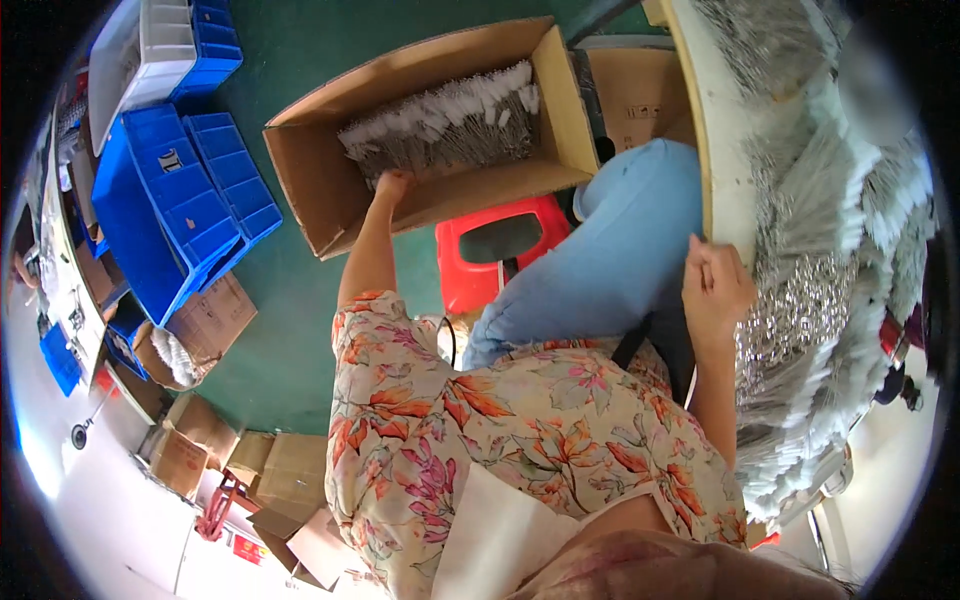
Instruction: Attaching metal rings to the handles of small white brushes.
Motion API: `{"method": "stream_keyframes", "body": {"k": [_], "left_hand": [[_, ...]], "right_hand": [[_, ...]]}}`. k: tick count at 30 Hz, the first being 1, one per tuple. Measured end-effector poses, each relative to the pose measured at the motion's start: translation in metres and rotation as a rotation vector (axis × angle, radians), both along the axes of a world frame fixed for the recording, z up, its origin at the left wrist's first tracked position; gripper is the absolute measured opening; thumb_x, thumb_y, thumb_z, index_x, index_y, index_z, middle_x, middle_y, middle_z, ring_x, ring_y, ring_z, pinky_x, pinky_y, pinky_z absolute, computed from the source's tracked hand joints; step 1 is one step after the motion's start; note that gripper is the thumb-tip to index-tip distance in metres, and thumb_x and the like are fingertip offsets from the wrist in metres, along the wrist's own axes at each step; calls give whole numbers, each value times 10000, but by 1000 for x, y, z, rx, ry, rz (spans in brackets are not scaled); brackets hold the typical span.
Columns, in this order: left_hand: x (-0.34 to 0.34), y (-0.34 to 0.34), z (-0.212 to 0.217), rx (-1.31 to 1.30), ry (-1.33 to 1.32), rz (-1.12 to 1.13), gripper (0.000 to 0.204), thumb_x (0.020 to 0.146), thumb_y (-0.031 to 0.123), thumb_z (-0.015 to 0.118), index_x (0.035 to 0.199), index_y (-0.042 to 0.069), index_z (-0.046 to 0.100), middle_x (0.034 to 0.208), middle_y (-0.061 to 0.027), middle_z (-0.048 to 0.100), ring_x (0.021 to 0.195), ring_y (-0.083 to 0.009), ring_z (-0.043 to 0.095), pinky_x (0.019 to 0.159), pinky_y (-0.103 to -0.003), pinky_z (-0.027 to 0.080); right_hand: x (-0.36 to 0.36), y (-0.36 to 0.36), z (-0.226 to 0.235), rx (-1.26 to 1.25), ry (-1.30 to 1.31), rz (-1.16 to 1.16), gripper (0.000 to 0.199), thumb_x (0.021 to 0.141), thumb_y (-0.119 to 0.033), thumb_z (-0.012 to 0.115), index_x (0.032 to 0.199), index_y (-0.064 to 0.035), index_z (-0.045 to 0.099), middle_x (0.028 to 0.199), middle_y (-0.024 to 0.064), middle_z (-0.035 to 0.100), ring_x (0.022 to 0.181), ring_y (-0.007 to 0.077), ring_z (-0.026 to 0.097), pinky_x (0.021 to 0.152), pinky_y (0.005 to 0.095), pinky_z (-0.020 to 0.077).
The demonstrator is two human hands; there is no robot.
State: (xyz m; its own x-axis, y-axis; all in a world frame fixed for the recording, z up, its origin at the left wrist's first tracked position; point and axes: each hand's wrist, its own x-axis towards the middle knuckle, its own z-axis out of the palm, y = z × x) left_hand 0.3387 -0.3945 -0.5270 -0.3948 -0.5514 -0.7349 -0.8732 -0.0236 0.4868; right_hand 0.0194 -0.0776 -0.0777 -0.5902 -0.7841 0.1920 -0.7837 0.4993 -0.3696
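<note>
My left hand (393, 184) reaches down into a long open cardboard box (318, 190), closed at the near left end of the brushes lying there. Whatever its fingers hold is hidden. Those thin wire brushes (440, 122) lie side by side with white bristle tips. At the edge of the worktable on the right, my right hand (718, 285) is curled closed, and I cannot make out anything in it. Beside it on the table lie heaps of similar wire brushes (800, 310), with shiny wire loops nearest the hand and pale bristles farther off.
A red plastic stool (465, 275) stands beneath the box's near side, next to my leg (610, 260) in blue jeans. Blue plastic bins (150, 200) are stacked at the left on the green floor (290, 330). Cardboard boxes (290, 470) stand at lower left.
</note>
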Motion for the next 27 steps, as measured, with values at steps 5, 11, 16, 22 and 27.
{"method": "stream_keyframes", "body": {"k": [5, 11, 16, 22, 27], "left_hand": [[-16, -3, -21, -37, -306, -208, 485, 830, 357, 576, 1184, 28, 528, 1118, -186, 583, 983, -336, 579, 828, -409, 474], [6, -23, -52, -234, -269, 162, 608, 783, 264, 585, 1271, -9, 346, 1106, -301, 534, 1055, -407, 517, 889, -429, 427], [17, -53, -95, -582, -469, 9, 564, 800, 227, 558, 1269, 16, 326, 1022, -310, 555, 1037, -405, 531, 875, -439, 444], [18, -74, -87, -396, -502, -292, 332, 792, 223, 568, 1047, 12, 604, 962, -254, 614, 927, -390, 594, 833, -437, 470], [30, -47, 16, -316, -439, -119, 307, 755, 268, 624, 882, -8, 661, 994, -233, 617, 927, -386, 596, 801, -428, 487]], "right_hand": [[-1, -3, -11, 170, 284, 13, 207, 711, 18, 673, 657, -91, 506, 552, 63, 472, 426, 224, 449, 385, 307, 332], [11, -20, 12, 270, 210, -26, 241, 716, 15, 662, 633, -98, 467, 517, 38, 429, 402, 179, 400, 370, 288, 289], [9, -20, 14, 288, 200, -26, 239, 709, 18, 665, 641, -82, 458, 513, 37, 416, 404, 174, 381, 376, 283, 269], [10, -16, 21, 309, 176, -53, 230, 714, 58, 643, 654, -58, 454, 506, 50, 397, 414, 177, 367, 389, 284, 248], [9, -11, 18, 258, 179, -14, 241, 713, 54, 649, 649, -67, 450, 509, 50, 405, 413, 182, 372, 387, 292, 254]]}}
